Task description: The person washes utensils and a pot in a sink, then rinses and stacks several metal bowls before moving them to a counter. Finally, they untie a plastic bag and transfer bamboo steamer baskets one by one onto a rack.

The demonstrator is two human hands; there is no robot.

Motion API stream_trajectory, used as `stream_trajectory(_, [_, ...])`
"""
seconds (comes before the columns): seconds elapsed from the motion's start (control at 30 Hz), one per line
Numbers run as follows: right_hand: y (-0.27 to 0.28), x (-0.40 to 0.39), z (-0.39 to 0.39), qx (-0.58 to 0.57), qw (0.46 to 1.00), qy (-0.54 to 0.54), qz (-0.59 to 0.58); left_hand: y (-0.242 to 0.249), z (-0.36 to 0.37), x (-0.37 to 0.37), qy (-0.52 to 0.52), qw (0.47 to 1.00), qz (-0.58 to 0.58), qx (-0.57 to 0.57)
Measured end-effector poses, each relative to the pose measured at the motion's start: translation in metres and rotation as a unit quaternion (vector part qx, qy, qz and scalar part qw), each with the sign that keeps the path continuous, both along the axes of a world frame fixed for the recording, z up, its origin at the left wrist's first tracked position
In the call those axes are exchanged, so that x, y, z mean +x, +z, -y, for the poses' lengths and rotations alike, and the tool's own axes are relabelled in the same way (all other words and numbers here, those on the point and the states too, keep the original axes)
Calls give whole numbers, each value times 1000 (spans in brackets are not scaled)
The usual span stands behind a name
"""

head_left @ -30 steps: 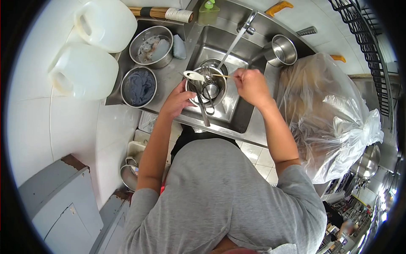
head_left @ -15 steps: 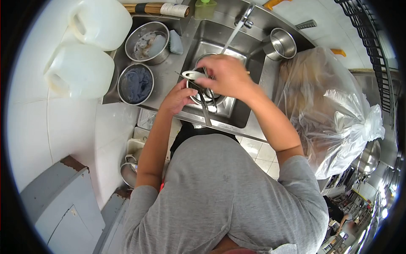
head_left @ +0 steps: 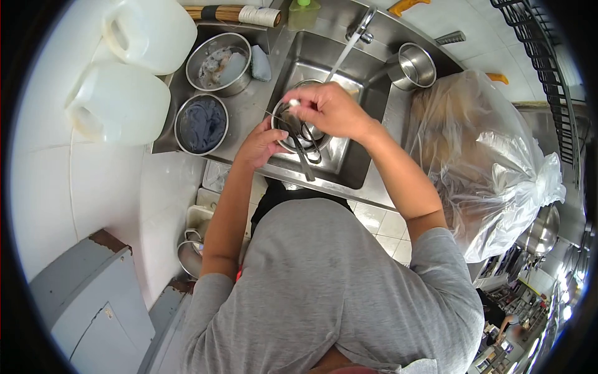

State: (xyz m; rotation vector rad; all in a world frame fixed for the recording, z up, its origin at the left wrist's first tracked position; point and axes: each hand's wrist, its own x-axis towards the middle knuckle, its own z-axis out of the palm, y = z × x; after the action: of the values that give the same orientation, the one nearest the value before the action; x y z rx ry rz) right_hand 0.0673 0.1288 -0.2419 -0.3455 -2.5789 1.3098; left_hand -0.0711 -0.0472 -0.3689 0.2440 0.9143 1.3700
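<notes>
A round metal bowl [head_left: 278, 142] holding several dark and metal utensils sits at the near left of the sink. My left hand [head_left: 258, 146] is closed at the bowl's left rim, its thumb over the edge beside the utensils. Long utensil handles [head_left: 303, 157] stick out over the near rim. Above the bowl, my right hand [head_left: 330, 111] is closed on a utensil with a white handle [head_left: 294, 103]; the rest of that utensil is mostly hidden. Water runs from the faucet [head_left: 360, 32] behind my right hand.
The metal sink [head_left: 364, 146] surrounds the bowl. To the left stand a pot of sudsy water [head_left: 240, 86] and a pot with dark cloth [head_left: 200, 123]. On the right are a saucepan [head_left: 416, 65] and a large filled plastic bag [head_left: 479, 162]. A person [head_left: 512, 325] stands far off.
My right hand has turned and shifted slightly, so the white handle shows less and end-on between the fingers. My left hand stays at the bowl's rim.
</notes>
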Motion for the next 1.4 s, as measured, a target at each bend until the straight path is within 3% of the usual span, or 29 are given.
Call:
stream_trajectory(0.1, [6,10,-2,32,996,45,69,-9,2,0,-4,1000,-5,-2])
stream_trajectory(0.2, [8,19,-2,89,995,-6,-48,-10,4,-1,-8,1000,7,8])
stream_trajectory(0.3, [13,28,5,76,987,-39,-134,-3,5,1,9,1000,21,17])
stream_trajectory(0.43, [3,43,13,114,993,-11,-25,1,5,-3,27,999,35,-6])
stream_trajectory(0.53, [12,50,29,226,971,-53,-49,-1,5,-3,68,997,38,-3])
stream_trajectory(0.57, [14,54,35,195,974,-69,-95,-2,5,-4,77,996,36,-2])
stream_trajectory(0.67, [17,75,62,51,998,-8,-36,-2,8,-7,95,995,37,6])
stream_trajectory(0.7, [13,76,69,136,990,22,-16,-2,10,-10,93,995,41,15])
stream_trajectory(0.83, [-43,61,82,235,958,-4,-162,-13,14,-15,98,995,25,21])
stream_trajectory(0.97, [-18,57,88,125,963,-24,-237,-11,23,-21,84,995,42,42])
stream_trajectory(1.07, [18,75,85,-56,966,-86,-239,-3,30,-22,119,992,24,27])
stream_trajectory(1.1, [29,91,86,-164,960,-106,-202,-5,32,-25,119,992,26,26])
stream_trajectory(1.2, [37,110,75,-356,898,-119,-228,-13,37,-31,126,991,29,25])
stream_trajectory(1.3, [39,107,70,-402,874,-109,-250,-20,35,-32,141,989,41,25])
stream_trajectory(1.4, [37,108,66,-323,917,-92,-214,-30,35,-31,156,985,71,15])
